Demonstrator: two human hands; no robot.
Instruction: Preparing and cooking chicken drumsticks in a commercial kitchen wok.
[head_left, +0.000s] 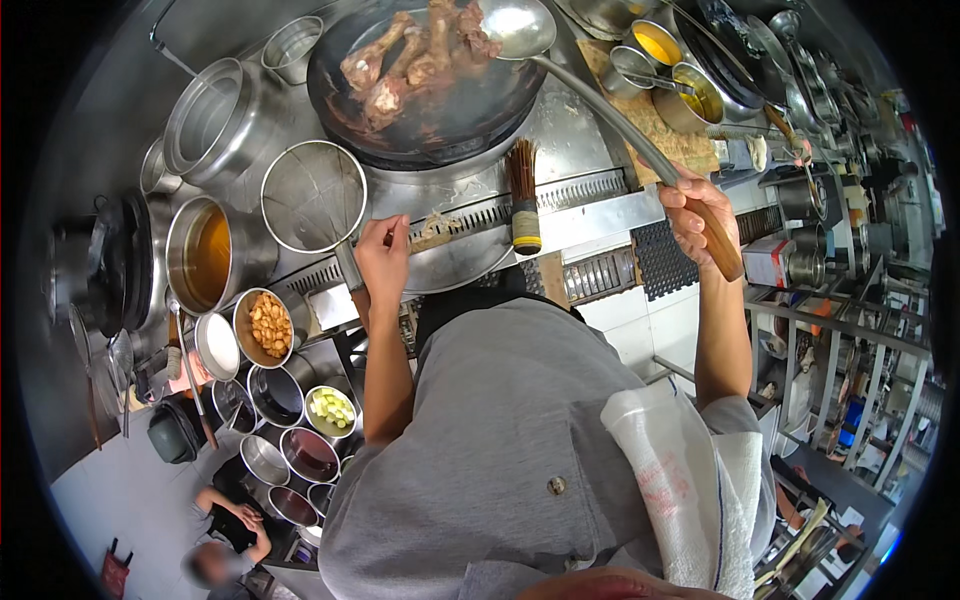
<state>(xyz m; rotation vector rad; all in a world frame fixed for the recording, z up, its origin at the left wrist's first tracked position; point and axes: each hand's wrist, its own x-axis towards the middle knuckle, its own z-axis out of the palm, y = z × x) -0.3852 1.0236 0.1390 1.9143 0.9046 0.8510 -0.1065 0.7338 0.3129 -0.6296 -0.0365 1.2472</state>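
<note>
My right hand (694, 210) grips the wooden end of a long steel ladle (615, 112). The ladle's bowl hangs over the right side of a black wok (465, 142), beside several browned bone-in meat pieces (409, 67). Steam blurs part of the wok. My left hand (384, 255) has its fingers curled and pinched together, with nothing visible in them. It is over the handle side of a round wire-mesh strainer (315, 199); whether it touches the handle cannot be told. Close by, on the steel stove edge, lies a bamboo wok brush (526, 199).
Left of me stand a pot of brown liquid (202, 255), a bowl of golden-brown pieces (271, 326) and a bowl of chopped green pieces (330, 409). Yellow liquid fills containers (694, 94) at upper right. A person (232, 517) is at lower left.
</note>
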